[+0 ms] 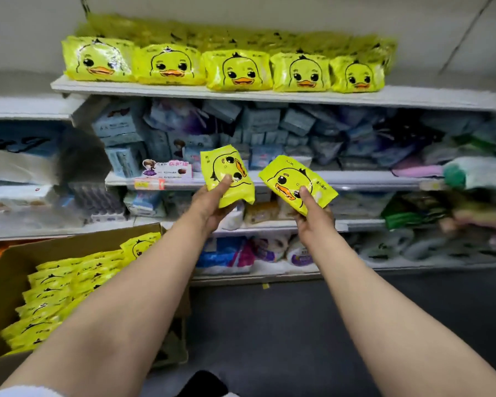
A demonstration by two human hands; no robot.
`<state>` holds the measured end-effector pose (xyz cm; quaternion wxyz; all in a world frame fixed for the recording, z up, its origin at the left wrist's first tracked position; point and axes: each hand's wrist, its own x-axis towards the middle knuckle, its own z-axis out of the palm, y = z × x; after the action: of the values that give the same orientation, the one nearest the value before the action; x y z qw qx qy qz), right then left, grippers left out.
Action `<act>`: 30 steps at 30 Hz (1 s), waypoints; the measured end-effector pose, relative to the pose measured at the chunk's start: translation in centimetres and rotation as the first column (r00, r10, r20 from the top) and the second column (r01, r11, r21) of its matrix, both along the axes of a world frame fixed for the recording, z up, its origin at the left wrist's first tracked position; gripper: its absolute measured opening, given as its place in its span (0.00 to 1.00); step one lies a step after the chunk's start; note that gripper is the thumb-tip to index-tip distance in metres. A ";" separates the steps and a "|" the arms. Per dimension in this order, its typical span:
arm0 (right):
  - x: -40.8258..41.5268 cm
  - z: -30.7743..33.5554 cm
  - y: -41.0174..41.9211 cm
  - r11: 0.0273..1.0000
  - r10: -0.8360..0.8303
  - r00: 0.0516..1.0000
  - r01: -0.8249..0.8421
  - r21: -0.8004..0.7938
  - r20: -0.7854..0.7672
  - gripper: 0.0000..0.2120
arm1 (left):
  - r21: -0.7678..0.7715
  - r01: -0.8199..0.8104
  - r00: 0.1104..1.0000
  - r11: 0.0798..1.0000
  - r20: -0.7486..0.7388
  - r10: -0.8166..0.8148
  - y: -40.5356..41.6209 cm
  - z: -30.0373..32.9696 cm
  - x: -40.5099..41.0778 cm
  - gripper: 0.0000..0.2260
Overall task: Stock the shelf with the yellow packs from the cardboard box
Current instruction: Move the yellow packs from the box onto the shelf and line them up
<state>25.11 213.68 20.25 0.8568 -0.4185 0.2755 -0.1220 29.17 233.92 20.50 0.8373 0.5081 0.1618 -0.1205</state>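
My left hand [211,206] grips a yellow duck-face pack [226,179] from below, thumb pressed on its front. My right hand [312,217] holds a second yellow pack [297,183], tilted, with the thumb on the duck's beak. Both packs are raised in front of the middle shelves. The top shelf [269,94] carries a front row of several yellow packs [238,70] with more stacked behind. The open cardboard box [9,276] at lower left is filled with several upright yellow packs [69,285].
Below the top shelf, the middle shelves [355,179] are crowded with blue, purple and green packaged goods. A neighbouring shelf unit stands at the left. Dark floor [269,325] lies between me and the shelving.
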 end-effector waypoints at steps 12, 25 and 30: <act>3.4 9.7 -10.5 0.943 -0.327 0.909 0.331 0.031 0.257 0.13 | 0.088 0.320 0.918 0.943 0.219 -0.332 -14.1 9.5 8.7 0.16; 10.5 15.5 -19.7 0.921 -0.375 0.784 0.376 0.102 0.494 0.22 | 0.258 0.318 0.874 0.912 0.294 -0.388 -25.1 17.1 15.6 0.24; 15.7 16.6 -25.7 0.953 -0.288 0.807 0.297 0.067 0.516 0.18 | 0.342 0.243 0.893 0.908 0.287 -0.347 -29.2 18.5 19.5 0.17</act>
<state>40.86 187.97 36.83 0.8665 -0.3296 0.0938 -0.3629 48.68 204.73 38.96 0.7381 0.6598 -0.0495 -0.1318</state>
